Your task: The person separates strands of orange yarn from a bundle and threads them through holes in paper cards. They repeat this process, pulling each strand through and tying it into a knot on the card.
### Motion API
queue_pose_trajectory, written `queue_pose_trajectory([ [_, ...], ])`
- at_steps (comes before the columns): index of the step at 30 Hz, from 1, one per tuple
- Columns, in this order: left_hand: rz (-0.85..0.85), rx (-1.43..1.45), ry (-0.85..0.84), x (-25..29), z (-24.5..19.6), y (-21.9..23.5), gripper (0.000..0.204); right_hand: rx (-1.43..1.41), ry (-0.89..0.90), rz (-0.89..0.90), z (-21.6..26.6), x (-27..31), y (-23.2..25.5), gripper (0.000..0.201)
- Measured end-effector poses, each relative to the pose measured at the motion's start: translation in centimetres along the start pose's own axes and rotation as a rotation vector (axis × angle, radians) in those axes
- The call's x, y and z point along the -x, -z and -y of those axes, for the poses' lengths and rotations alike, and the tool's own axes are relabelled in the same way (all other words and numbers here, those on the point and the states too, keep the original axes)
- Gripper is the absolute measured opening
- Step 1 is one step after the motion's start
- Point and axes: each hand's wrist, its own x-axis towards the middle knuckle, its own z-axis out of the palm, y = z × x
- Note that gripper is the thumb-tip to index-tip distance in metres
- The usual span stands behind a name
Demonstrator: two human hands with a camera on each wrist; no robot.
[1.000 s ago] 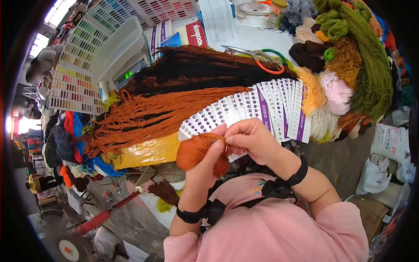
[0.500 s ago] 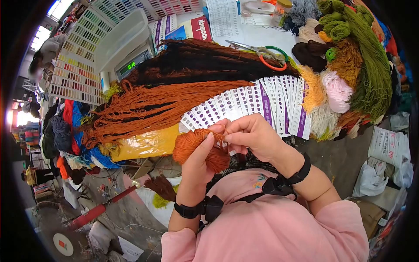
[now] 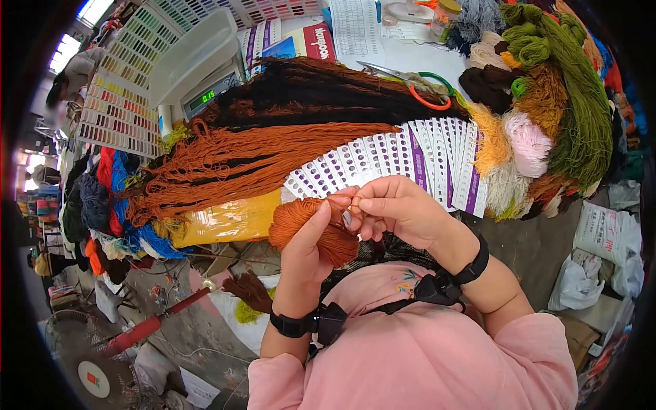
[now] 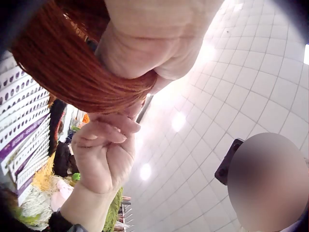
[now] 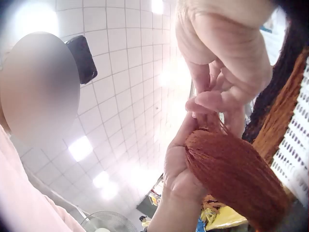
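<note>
A skein of rust-orange yarn (image 3: 295,225) hangs over my left hand (image 3: 309,236), which grips it with the thumb lying across the top. In the left wrist view the yarn (image 4: 82,77) loops round that hand in a thick band. My right hand (image 3: 395,208) pinches thin strands at the skein's end, its fingertips close to the left fingertips. From the right wrist side, the skein (image 5: 231,174) fans out below the pinched strands, and the right hand (image 5: 227,53) sits above it.
Long rust and black yarn hanks (image 3: 239,154) cover the table, beside fanned shade cards (image 3: 369,160). Scissors (image 3: 424,89) lie on the dark hank. A scale (image 3: 205,99) stands at the left, heaped yarn (image 3: 581,102) at the right, and a fan (image 3: 89,362) at lower left.
Both hands stay close together at the skein. The right fingers shift slightly over the strands, drawing a small loop at the end. The scale's display goes from 0.16 to 0.15.
</note>
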Motion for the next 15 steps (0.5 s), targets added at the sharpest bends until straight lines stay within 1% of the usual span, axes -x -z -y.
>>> queue_pose_trajectory([
  [2, -0.013, 0.001, -0.011, 0.2, 0.0, 0.0, 0.034, 0.001, 0.021, 0.040, -0.7, -0.3, 0.6, 0.016],
  [5, -0.032, 0.038, -0.026, 0.5, 0.2, 0.0, 0.035, 0.065, 0.028, -0.035, -0.6, 0.1, 0.1, 0.016],
  [8, -0.013, 0.074, -0.030, 0.6, 0.0, -0.6, 0.034, -0.131, -0.018, -0.069, -0.1, -0.2, 0.5, 0.014],
  [11, -0.003, 0.042, -0.038, 0.6, 0.1, -0.3, 0.034, 0.060, -0.056, -0.178, 0.3, -0.1, -1.6, 0.013],
  [14, -0.046, 0.014, -0.057, 0.5, 0.4, -0.1, 0.032, 0.193, -0.045, -0.109, -0.6, -0.6, -1.1, 0.014],
  [15, -0.069, 0.011, -0.066, 0.4, 0.4, -0.1, 0.031, 0.175, -0.039, -0.130, -0.6, -0.6, -1.2, 0.014],
])
